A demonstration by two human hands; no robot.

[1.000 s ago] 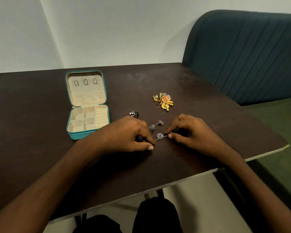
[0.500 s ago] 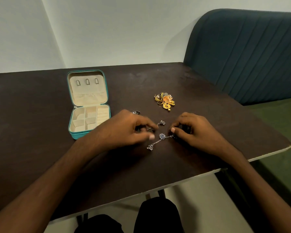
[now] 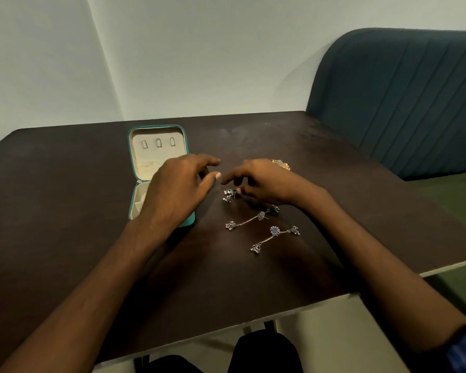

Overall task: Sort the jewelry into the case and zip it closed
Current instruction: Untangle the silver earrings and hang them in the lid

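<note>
The left hand (image 3: 178, 189), fingers loosely spread and holding nothing, hides most of the open teal case's (image 3: 156, 154) tray on the desk (image 3: 65, 211). Right of the case, the right hand (image 3: 264, 181) hovers relaxed, covering most of the gold jewelry (image 3: 281, 165); two silver chain earrings (image 3: 253, 218) and a small silver piece (image 3: 229, 195) lie nearby.

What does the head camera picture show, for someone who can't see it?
Two bare hands hover over a dark table: the left hand above an open teal jewelry case, the right hand reaching a small silver earring. Two long silver chain earrings lie nearer, and a gold jewelry piece peeks behind the right hand.
</note>
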